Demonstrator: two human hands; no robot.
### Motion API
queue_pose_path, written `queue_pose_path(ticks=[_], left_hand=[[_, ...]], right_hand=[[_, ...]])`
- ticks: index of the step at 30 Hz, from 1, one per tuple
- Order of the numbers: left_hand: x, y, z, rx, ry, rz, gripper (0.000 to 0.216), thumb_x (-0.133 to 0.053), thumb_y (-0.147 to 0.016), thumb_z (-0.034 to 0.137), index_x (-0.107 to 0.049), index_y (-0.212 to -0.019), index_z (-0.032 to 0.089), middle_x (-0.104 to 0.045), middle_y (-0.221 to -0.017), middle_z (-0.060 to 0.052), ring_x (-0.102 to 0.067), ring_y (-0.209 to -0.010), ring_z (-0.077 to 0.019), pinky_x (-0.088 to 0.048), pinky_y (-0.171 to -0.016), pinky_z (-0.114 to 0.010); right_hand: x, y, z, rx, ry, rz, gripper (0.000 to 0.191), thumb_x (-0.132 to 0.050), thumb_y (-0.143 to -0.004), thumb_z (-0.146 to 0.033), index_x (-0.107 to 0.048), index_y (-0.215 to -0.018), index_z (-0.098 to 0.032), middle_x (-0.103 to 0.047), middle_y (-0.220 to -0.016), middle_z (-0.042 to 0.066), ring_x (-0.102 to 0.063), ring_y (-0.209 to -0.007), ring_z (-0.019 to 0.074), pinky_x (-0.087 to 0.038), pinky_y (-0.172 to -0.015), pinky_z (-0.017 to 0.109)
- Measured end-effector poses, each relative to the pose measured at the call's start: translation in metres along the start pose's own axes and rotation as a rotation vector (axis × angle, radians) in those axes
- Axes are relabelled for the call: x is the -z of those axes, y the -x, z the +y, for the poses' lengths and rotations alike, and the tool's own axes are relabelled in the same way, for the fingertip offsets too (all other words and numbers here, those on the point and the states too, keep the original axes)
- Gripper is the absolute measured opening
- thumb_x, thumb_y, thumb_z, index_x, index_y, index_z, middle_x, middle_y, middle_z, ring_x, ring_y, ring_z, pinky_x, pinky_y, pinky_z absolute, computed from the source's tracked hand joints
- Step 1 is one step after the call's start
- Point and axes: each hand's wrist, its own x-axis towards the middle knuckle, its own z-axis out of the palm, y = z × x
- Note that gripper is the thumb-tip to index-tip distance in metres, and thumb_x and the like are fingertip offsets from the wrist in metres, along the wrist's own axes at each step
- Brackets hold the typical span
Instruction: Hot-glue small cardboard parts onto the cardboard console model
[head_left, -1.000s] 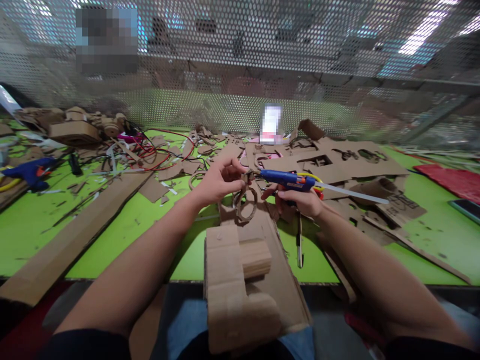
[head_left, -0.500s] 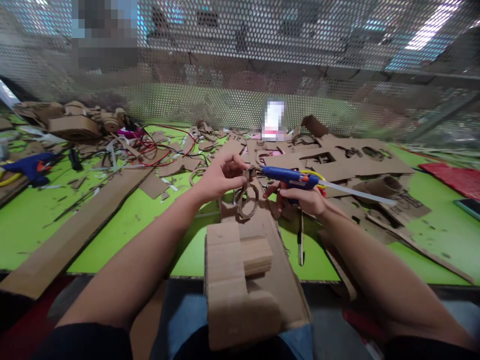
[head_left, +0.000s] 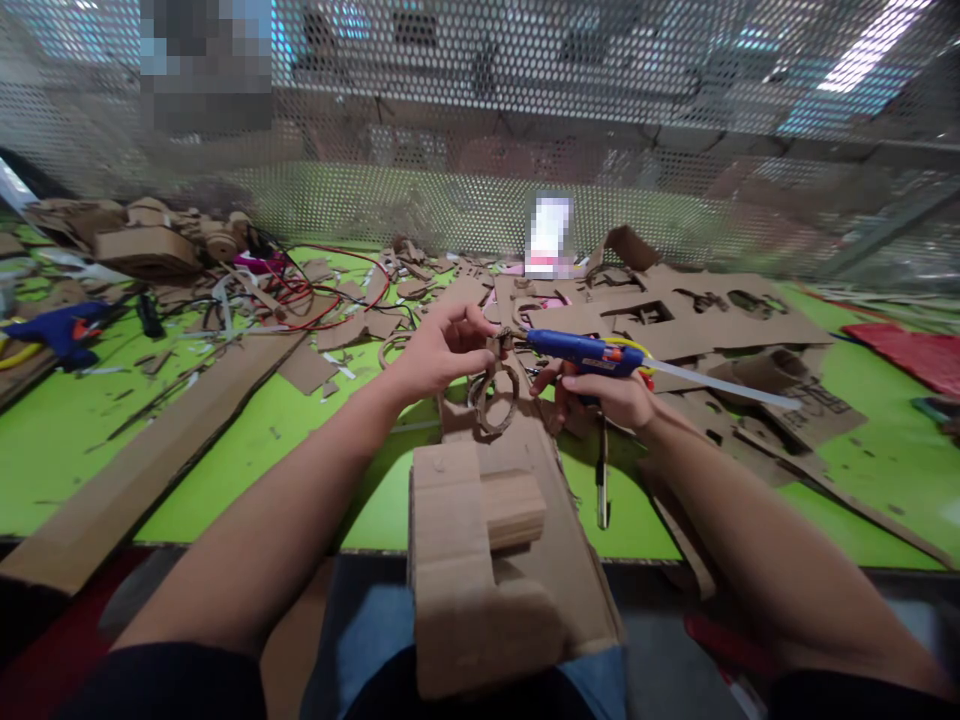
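Hardly anything shifts over the past second: the table (head_left: 630, 520) and its clutter slide slightly up and to the right in view, probably from a small turn of the head, while the blue glue gun (head_left: 574, 347) drifts a little to the right along with them. Its nozzle stays close to the left hand's fingertips, which suggests the gluing carries on at one spot.

The left hand (head_left: 446, 355) pinches the top of a cardboard ring (head_left: 495, 430) between thumb and forefinger. The right hand (head_left: 600, 395) is wrapped around the gun's handle; I cannot tell whether the trigger is squeezed. A pale glue stick (head_left: 720, 383) juts far out of the gun's back end.

The ring hangs below the left fingertips, over the far part of a long cardboard panel (head_left: 559, 560); whether it touches the panel is unclear. It looks thin-walled and roughly round, with a dark, rough rim. Nearer the body, a folded cardboard block (head_left: 450, 560) sits on the panel, over the lap.
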Motion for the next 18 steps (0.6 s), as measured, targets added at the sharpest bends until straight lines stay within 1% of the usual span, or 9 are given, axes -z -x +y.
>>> queue_pose_path(ticks=[3,6,10,15,18], left_hand=[[0.0001,-0.0002,0.0001,-0.003,-0.004,0.005,0.03,-0.087,-0.077,0.014,-0.065,-0.096,0.019,-0.083,-0.092,-0.006,-0.082,-0.084,-0.0196,-0.065,-0.073,-0.031],[-0.0003,-0.0005,0.0008,0.0,-0.005,0.007,0.03,-0.087,-0.076,0.014,-0.065,-0.096,0.018,-0.082,-0.09,-0.005,-0.081,-0.082,-0.019,-0.064,-0.071,-0.03],[-0.0014,-0.0012,0.0018,0.0,-0.006,0.021,0.031,-0.088,-0.074,0.013,-0.065,-0.095,0.018,-0.081,-0.087,-0.003,-0.079,-0.076,-0.0162,-0.063,-0.069,-0.028],[-0.002,-0.0016,0.0022,-0.006,0.005,0.023,0.031,-0.087,-0.074,0.012,-0.064,-0.094,0.018,-0.083,-0.089,-0.004,-0.08,-0.079,-0.017,-0.063,-0.07,-0.028],[-0.0016,-0.0014,0.0025,-0.002,0.011,0.021,0.033,-0.087,-0.073,0.013,-0.063,-0.094,0.019,-0.083,-0.089,-0.004,-0.081,-0.08,-0.0179,-0.063,-0.07,-0.029]], right_hand=[[-0.0003,0.0001,-0.0006,0.004,0.007,-0.008,0.033,-0.082,-0.087,-0.044,-0.069,-0.074,-0.016,-0.084,-0.104,0.012,-0.075,-0.06,0.0172,-0.058,-0.053,0.028],[-0.0007,-0.0003,-0.0012,0.007,0.016,-0.005,0.033,-0.083,-0.087,-0.045,-0.07,-0.078,-0.016,-0.084,-0.105,0.012,-0.075,-0.06,0.0175,-0.057,-0.052,0.028],[-0.0005,-0.0009,-0.0006,0.012,0.029,-0.004,0.037,-0.083,-0.086,-0.048,-0.065,-0.075,-0.018,-0.084,-0.104,0.011,-0.074,-0.059,0.0184,-0.055,-0.051,0.029],[0.0028,-0.0009,0.0029,0.015,0.074,-0.008,0.037,-0.08,-0.089,-0.048,-0.065,-0.075,-0.018,-0.084,-0.097,0.01,-0.076,-0.062,0.0183,-0.051,-0.053,0.027],[0.0043,-0.0012,0.0046,0.021,0.088,-0.007,0.035,-0.079,-0.089,-0.048,-0.067,-0.077,-0.018,-0.084,-0.103,0.01,-0.075,-0.063,0.0172,-0.05,-0.053,0.027]])
